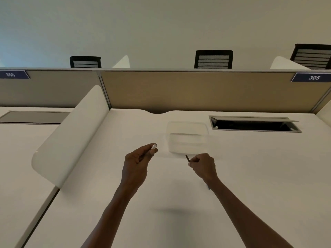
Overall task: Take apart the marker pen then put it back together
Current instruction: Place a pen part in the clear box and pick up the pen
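The marker pen is in two pieces, held above the white desk (179, 197). My left hand (137, 165) grips the white barrel (153, 146); only its pale end shows past my thumb and fingers. My right hand (203, 166) pinches a thin dark rod (187, 158), likely the ink core, which pokes up and to the left from my fingers. The two hands are apart, roughly a hand's width between them. A small dark object (208, 187) shows on the desk under my right wrist, mostly hidden.
A clear plastic container (187, 136) sits on the desk just beyond my hands. An open cable hatch (254, 124) lies at the back right. A white curved divider (69, 133) bounds the left side, and a tan partition (197, 90) closes the back.
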